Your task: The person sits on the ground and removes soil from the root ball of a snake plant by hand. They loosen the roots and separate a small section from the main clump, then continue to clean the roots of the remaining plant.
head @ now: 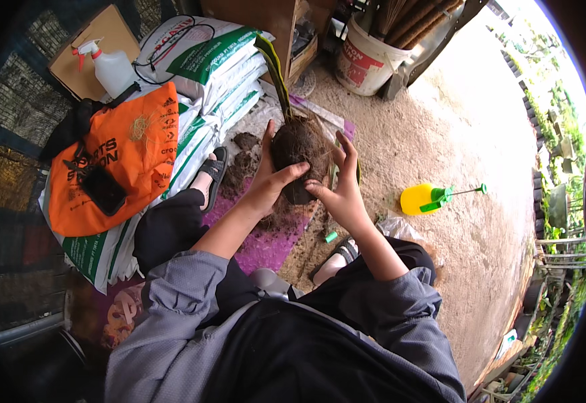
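Between my two hands is a dark root ball of soil matted with fine roots. A long, upright green leaf with yellowish edges, like a snake plant's, rises from its top. My left hand grips the left side, thumb across the front. On the right, my right hand presses its thumb against the lower front, its fingers spread along the side. Below the root ball, loose soil and root scraps lie on a purple sheet on the ground.
Stacked white-and-green sacks stand at left, bearing an orange bag, a black phone and a spray bottle. A yellow pump sprayer stands right on the concrete floor. A white bucket holding brooms is behind.
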Available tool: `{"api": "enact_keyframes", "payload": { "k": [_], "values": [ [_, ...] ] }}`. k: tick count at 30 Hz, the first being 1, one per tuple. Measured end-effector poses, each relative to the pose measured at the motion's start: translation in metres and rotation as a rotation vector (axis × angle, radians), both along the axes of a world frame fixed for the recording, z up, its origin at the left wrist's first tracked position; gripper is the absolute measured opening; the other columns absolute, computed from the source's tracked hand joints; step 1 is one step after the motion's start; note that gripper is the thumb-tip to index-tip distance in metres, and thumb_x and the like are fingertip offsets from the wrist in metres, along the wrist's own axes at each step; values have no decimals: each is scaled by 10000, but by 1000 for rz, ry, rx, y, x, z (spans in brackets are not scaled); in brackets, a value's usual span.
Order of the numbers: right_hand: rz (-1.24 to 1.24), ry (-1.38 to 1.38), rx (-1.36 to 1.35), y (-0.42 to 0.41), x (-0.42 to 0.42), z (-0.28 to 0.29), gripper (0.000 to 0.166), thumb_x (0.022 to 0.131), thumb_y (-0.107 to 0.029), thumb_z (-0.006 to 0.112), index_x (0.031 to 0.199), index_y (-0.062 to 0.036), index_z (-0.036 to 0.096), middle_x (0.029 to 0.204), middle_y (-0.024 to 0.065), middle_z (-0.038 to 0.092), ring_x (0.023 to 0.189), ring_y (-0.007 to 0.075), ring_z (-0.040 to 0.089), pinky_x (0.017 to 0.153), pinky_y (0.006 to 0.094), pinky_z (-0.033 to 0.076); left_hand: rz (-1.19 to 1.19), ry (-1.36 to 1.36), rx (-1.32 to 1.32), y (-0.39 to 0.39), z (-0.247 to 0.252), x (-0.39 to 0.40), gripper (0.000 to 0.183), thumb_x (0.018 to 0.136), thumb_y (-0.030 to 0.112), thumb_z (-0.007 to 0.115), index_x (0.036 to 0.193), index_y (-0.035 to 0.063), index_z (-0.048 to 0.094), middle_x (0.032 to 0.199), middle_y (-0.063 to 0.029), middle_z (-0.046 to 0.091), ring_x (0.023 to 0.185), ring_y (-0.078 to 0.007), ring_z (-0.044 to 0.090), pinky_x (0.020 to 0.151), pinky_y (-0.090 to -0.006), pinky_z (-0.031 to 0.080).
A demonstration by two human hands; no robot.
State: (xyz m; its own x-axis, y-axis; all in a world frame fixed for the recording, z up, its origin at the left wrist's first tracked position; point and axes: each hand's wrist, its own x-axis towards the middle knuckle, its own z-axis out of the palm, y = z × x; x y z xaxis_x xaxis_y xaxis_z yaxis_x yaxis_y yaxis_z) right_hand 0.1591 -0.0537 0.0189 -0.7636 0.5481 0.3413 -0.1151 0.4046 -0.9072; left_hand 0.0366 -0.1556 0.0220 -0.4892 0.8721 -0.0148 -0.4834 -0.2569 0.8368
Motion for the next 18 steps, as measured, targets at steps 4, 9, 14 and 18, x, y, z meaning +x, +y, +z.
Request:
{"api": "enact_keyframes", "payload": {
  "k": [4, 9, 14, 18],
  "values": [
    [-143, -79, 84, -1, 1, -2, 1022, 634, -291, 815, 1379, -24, 169, 1377, 183, 299, 1263, 304, 333, 1029, 417, 270, 74, -60, 15, 6, 6, -3, 976, 748, 145, 694, 1430, 102, -3, 1310, -163, 364, 1197, -249, 415, 994, -383, 370],
    [-150, -120, 262, -2, 1, 2, 1079, 615, -312, 817, 1391, -18, 127, 1390, 180, 287, 1287, 305, 292, 1050, 423, 215, 124, -51, 6, 15, 3, -3, 857, 737, 172, 717, 1375, 85, 152, 1254, -150, 409, 1153, -240, 451, 949, -373, 419],
    [-312, -101, 511, -6, 2, 20, 1034, 597, -374, 800, 1378, -27, 218, 1365, 206, 309, 1243, 348, 304, 1003, 459, 165, 35, -145, 32, 18, 19, -2, 715, 756, 203, 712, 1297, 85, 259, 1172, -120, 459, 1057, -212, 515, 844, -358, 497],
    [-342, 8, 717, -3, 3, 32, 757, 587, -386, 784, 1242, -146, 490, 1333, 180, 374, 1210, 348, 342, 986, 445, 183, 1, -285, 21, 24, 27, 2, 631, 800, 202, 664, 1291, 85, 286, 1154, -107, 479, 1022, -207, 542, 825, -358, 509]
  ]
}}
